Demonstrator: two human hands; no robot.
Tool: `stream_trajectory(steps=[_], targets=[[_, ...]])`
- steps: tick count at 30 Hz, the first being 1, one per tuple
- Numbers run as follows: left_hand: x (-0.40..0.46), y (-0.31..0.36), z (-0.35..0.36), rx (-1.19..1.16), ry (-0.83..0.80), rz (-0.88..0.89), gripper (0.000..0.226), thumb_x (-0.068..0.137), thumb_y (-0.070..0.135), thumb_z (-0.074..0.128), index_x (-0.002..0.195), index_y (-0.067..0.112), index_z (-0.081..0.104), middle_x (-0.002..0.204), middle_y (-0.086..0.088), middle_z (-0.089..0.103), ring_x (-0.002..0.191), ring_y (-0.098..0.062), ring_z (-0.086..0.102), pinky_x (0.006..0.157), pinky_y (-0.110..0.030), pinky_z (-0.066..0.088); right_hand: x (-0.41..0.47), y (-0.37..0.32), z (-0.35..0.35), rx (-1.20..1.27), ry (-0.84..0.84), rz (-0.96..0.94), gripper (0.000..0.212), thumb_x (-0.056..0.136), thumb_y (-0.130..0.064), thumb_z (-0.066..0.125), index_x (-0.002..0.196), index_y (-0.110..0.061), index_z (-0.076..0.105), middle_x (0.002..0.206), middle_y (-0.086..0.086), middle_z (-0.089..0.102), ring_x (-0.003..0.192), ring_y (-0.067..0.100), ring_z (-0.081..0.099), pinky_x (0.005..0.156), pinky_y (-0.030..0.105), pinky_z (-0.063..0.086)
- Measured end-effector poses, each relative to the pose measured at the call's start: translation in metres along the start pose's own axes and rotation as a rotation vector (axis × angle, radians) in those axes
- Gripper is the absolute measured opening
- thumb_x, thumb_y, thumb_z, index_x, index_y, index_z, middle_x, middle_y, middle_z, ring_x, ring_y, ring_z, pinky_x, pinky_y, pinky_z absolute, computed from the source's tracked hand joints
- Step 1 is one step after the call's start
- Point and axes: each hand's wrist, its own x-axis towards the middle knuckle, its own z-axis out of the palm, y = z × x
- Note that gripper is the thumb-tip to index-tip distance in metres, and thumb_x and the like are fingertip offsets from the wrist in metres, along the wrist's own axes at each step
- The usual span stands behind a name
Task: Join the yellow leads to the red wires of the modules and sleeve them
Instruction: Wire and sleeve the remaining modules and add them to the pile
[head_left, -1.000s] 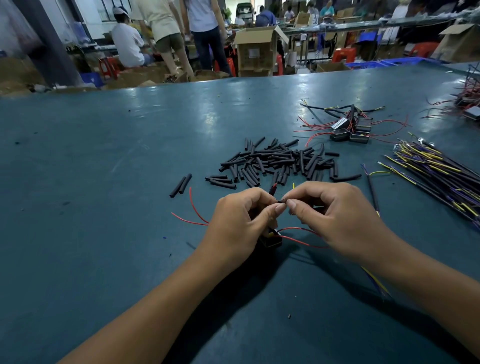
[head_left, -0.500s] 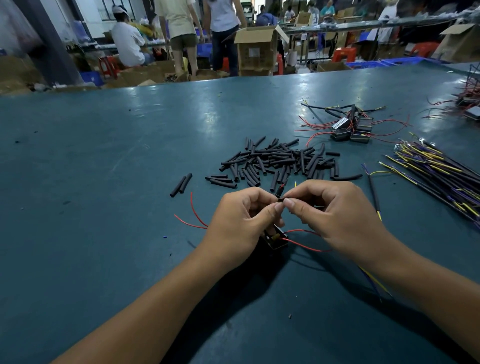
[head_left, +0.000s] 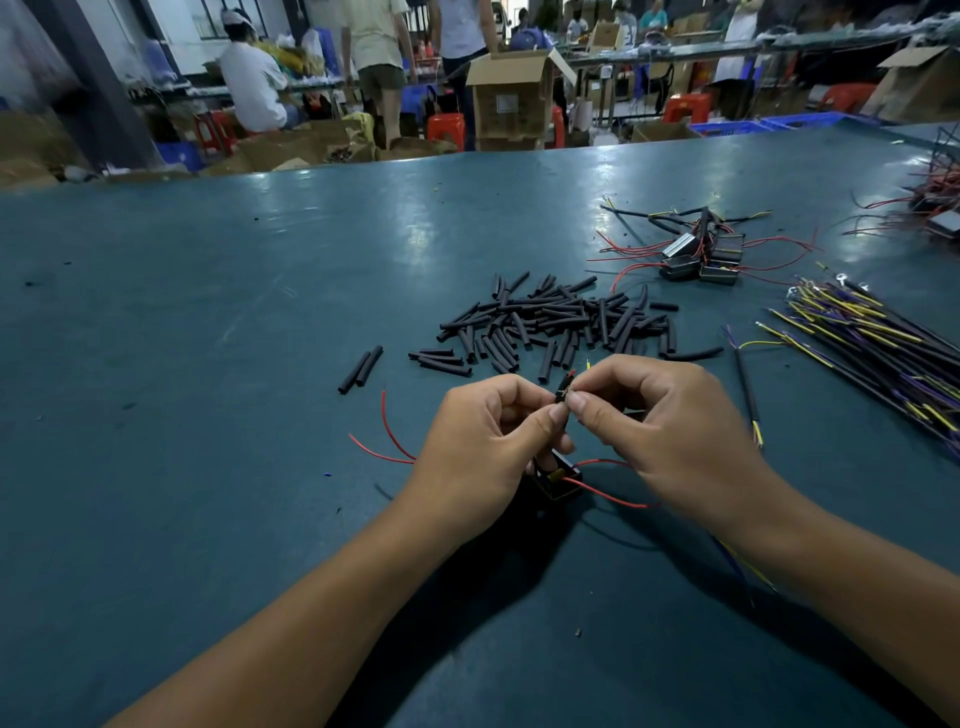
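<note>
The left hand (head_left: 488, 441) pinched a sleeve (head_left: 562, 388) over the module (head_left: 558, 480); the right hand (head_left: 670, 431) pinched the joint beside it, a yellow lead (head_left: 587, 364) poking up. Joining seemed in hand; next, probably, the sleeve must slide over bare strands, spare sleeves (head_left: 556, 325) lying farther off.

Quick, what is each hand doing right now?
Left hand: closed, pinching the black sleeve on the wire joint.
Right hand: closed, pinching the same joint from the other side.
</note>
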Motion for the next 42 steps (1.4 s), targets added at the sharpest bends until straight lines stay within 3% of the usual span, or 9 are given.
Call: stream_trajectory(steps=[9, 12, 15, 18, 22, 31, 37, 40, 42], targets=[[-0.002, 0.004, 0.002, -0.112, 0.014, -0.065, 0.005, 0.094, 0.002, 0.065, 0.096, 0.000, 0.062, 0.075, -0.010, 0.075, 0.060, -0.015, 0.067, 0.058, -0.025, 0.055, -0.001, -0.005, 0.001, -0.066, -0.006, -0.110, 0.016, 0.090, -0.009, 0.069, 0.080, -0.021, 0.068, 0.072, -0.009, 0.067, 0.069, 0.010, 0.063, 0.065, 0.014, 0.046], [-0.004, 0.011, 0.001, -0.142, 0.075, -0.074, 0.012, 0.086, 0.006, 0.065, 0.095, 0.006, 0.057, 0.072, -0.012, 0.073, 0.056, -0.017, 0.063, 0.058, -0.028, 0.053, -0.001, -0.007, 0.000, -0.078, -0.006, -0.108, 0.014, 0.090, -0.009, 0.070, 0.081, -0.020, 0.068, 0.072, -0.010, 0.065, 0.069, 0.009, 0.060, 0.065, 0.014, 0.044], [-0.006, 0.015, -0.007, 0.259, 0.157, 0.177, 0.010, 0.084, 0.023, 0.066, 0.093, 0.018, 0.064, 0.075, 0.001, 0.067, 0.063, -0.015, 0.061, 0.061, -0.029, 0.052, -0.002, -0.009, 0.001, -0.116, -0.023, -0.138, 0.010, 0.090, -0.011, 0.069, 0.083, -0.017, 0.069, 0.074, -0.009, 0.064, 0.070, 0.010, 0.059, 0.064, 0.016, 0.043], [-0.006, 0.022, -0.013, 0.669, 0.187, 0.445, 0.008, 0.088, 0.024, 0.069, 0.092, 0.017, 0.068, 0.084, 0.010, 0.058, 0.074, -0.001, 0.052, 0.067, -0.010, 0.036, -0.002, -0.011, 0.000, -0.165, -0.038, -0.178, 0.007, 0.090, -0.010, 0.069, 0.085, -0.014, 0.070, 0.076, -0.006, 0.065, 0.072, 0.013, 0.059, 0.063, 0.019, 0.043], [-0.004, 0.025, -0.014, 0.799, 0.127, 0.482, 0.009, 0.091, 0.019, 0.072, 0.086, 0.013, 0.069, 0.084, 0.010, 0.053, 0.073, 0.004, 0.044, 0.066, -0.017, 0.036, -0.002, -0.013, -0.002, -0.219, -0.047, -0.237, 0.004, 0.088, -0.012, 0.067, 0.087, -0.013, 0.071, 0.079, -0.005, 0.066, 0.074, 0.010, 0.059, 0.066, 0.016, 0.042], [-0.006, 0.030, -0.016, 0.713, 0.002, 0.292, 0.016, 0.100, 0.024, 0.056, 0.086, 0.018, 0.061, 0.078, 0.011, 0.052, 0.072, -0.004, 0.048, 0.063, -0.015, 0.034, -0.002, -0.012, 0.000, -0.296, -0.036, -0.339, 0.004, 0.088, -0.014, 0.066, 0.089, -0.012, 0.070, 0.080, -0.007, 0.064, 0.074, 0.006, 0.057, 0.069, 0.014, 0.042], [-0.007, 0.032, -0.018, 0.605, -0.044, 0.196, 0.023, 0.100, 0.027, 0.054, 0.077, 0.026, 0.059, 0.064, 0.012, 0.053, 0.059, -0.005, 0.045, 0.054, -0.017, 0.033, -0.002, -0.012, 0.001, -0.318, -0.034, -0.370, 0.004, 0.088, -0.013, 0.067, 0.087, -0.010, 0.069, 0.078, -0.004, 0.063, 0.071, 0.008, 0.054, 0.066, 0.019, 0.042], [-0.005, 0.034, -0.016, 0.444, -0.049, 0.038, 0.030, 0.098, 0.020, 0.057, 0.069, 0.022, 0.062, 0.057, 0.010, 0.051, 0.050, -0.004, 0.040, 0.049, -0.021, 0.032, -0.003, -0.012, 0.001, -0.338, -0.033, -0.390, 0.005, 0.089, -0.012, 0.066, 0.086, -0.009, 0.069, 0.078, -0.002, 0.062, 0.070, 0.011, 0.054, 0.066, 0.021, 0.043], [-0.006, 0.037, -0.013, 0.182, -0.024, -0.149, 0.036, 0.096, 0.015, 0.057, 0.060, 0.019, 0.061, 0.052, 0.007, 0.049, 0.045, -0.007, 0.033, 0.044, -0.020, 0.026, -0.003, -0.013, 0.002, -0.363, -0.036, -0.410, 0.006, 0.089, -0.012, 0.065, 0.086, -0.008, 0.069, 0.078, -0.002, 0.062, 0.070, 0.012, 0.055, 0.066, 0.023, 0.043]])
